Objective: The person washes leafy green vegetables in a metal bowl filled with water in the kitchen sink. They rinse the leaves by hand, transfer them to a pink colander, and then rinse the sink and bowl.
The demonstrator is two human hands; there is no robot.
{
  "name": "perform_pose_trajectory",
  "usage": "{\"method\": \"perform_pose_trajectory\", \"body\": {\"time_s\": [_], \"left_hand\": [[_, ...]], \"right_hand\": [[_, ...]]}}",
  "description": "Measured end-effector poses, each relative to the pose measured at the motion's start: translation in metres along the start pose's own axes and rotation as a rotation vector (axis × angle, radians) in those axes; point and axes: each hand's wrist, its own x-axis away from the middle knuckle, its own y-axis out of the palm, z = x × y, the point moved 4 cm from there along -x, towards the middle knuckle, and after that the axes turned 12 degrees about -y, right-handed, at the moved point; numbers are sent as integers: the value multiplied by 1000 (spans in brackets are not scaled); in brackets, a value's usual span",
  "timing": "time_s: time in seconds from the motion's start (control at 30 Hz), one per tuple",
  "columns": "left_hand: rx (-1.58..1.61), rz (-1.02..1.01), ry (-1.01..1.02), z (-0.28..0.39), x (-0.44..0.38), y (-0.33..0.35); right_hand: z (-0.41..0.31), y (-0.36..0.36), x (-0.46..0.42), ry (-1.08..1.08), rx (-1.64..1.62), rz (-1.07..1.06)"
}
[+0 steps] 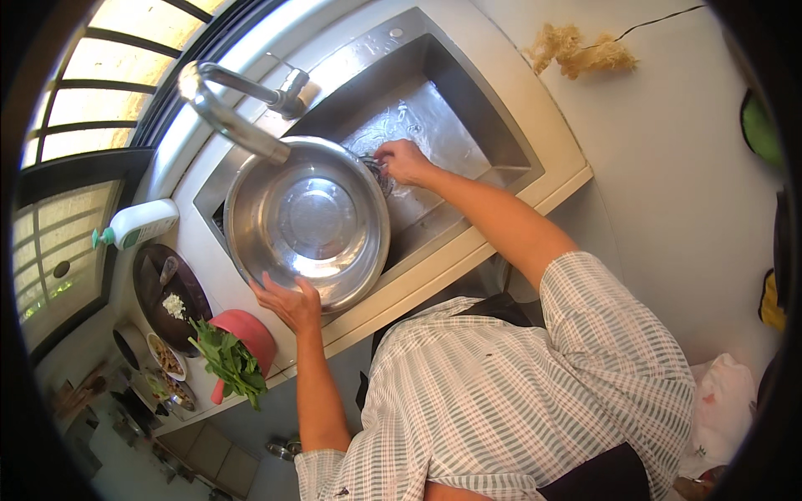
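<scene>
A wide stainless steel basin (369, 250) rests over the left part of a stainless steel sink (460, 119), under the tap spout. The basin's bottom shows shiny, with no food in it. On its near rim lies my left hand (293, 308), gripping the edge with thumb and fingers apart. My right hand (406, 164) reaches into the sink to the right of the basin. Its bent fingertips are at the drain strainer (379, 175); whether they pinch it is hard to see. Wet streaks shine on the sink floor.
A curved metal faucet (232, 119) arches over the basin. Left of the sink are a white pump bottle (147, 222), a dark chopping board (150, 275) with chopped white bits, and a pink pot (254, 335) holding leafy greens (232, 363). A fibrous scrubber (579, 51) hangs at upper right.
</scene>
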Motion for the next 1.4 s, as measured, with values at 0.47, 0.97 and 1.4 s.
{"method": "perform_pose_trajectory", "body": {"time_s": [0.47,0.97,1.4], "left_hand": [[-141,-84,-356,-20,-92,25],[141,-428,-171,83,-83,71],[456,-606,-216,184,-31,76]], "right_hand": [[-68,3,45,-1,-96,51],[-60,-146,39,54,799,142],[-55,-216,37,113,1219,82]]}}
